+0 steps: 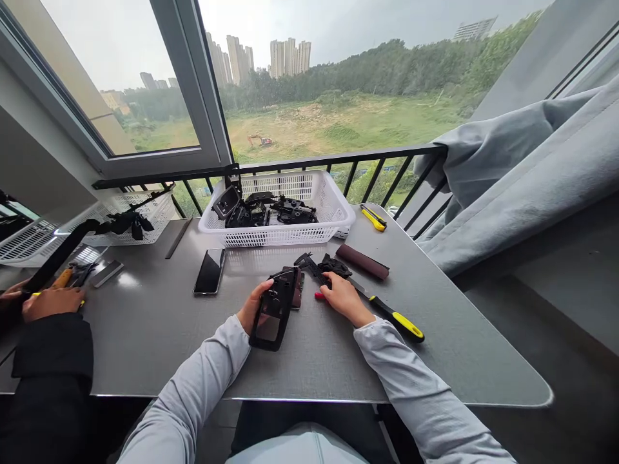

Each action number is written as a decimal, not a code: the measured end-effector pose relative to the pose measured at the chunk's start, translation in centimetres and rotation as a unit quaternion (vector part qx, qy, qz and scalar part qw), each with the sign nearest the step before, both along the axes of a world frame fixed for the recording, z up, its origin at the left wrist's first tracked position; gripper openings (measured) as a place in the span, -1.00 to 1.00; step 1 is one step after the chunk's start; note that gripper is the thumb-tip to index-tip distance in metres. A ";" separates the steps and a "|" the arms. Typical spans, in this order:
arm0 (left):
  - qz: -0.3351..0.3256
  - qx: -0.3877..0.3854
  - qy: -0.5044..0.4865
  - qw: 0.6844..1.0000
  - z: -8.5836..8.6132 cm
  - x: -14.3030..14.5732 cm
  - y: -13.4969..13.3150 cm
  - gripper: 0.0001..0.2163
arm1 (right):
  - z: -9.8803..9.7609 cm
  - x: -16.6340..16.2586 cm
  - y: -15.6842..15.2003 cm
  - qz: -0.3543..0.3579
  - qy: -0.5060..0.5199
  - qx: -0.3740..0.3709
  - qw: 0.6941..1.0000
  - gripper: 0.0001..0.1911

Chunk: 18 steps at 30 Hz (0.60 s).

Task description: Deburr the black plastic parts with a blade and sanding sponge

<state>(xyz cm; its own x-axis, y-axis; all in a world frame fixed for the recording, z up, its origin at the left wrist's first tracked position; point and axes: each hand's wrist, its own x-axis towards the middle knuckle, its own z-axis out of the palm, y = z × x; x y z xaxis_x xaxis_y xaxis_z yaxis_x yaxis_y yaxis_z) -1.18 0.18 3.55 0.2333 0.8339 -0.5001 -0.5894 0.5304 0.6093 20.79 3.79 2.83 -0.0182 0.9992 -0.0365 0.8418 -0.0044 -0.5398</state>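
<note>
Our left hand (256,306) holds a black plastic housing (273,310) tilted over the desk (145,338), its fingers (265,290) clenched around the housing's upper edge. Just to the right, our right hand (344,296) bends over a small black part (334,266), and a yellow-and-black screwdriver (396,320) runs from under the palm toward the near right; we cannot tell whether it is gripped. Farther off lie a dark sanding strip (362,261), a yellow utility knife (373,218), a phone (210,271) and a white plastic basket (275,235) of black parts. At far left, a co-worker's hand (53,304) rests on the desk
</note>
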 end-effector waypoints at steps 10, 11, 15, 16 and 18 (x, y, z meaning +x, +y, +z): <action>-0.029 -0.017 -0.017 0.999 0.8 0.5 -0.3 -0.79 | 1.6 0.2 -1.4 0.029 0.079 0.061 0.995 -0.53; -0.038 -0.017 -0.023 0.999 0.8 0.6 -0.4 -0.78 | 1.7 0.1 -1.7 0.043 0.086 0.059 0.994 -0.51; -0.073 -0.006 -0.040 0.996 1.0 0.6 -0.7 -0.74 | 1.8 -0.2 -2.6 0.115 0.118 0.046 0.985 -0.48; -0.082 -0.003 -0.039 0.996 0.9 0.6 -0.7 -0.74 | 1.8 -0.3 -2.7 0.136 0.125 0.049 0.982 -0.49; -0.097 0.002 -0.030 0.995 0.9 0.5 -0.8 -0.74 | 1.6 -0.4 -2.8 0.172 0.133 0.065 0.974 -0.54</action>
<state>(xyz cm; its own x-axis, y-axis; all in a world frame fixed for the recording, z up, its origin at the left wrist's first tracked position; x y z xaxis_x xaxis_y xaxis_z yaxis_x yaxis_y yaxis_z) -0.66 -0.62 4.49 0.4191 0.7728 -0.4766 -0.5125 0.6346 0.5784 20.40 1.00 4.45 -0.3447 0.9279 0.1422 0.6109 0.3368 -0.7165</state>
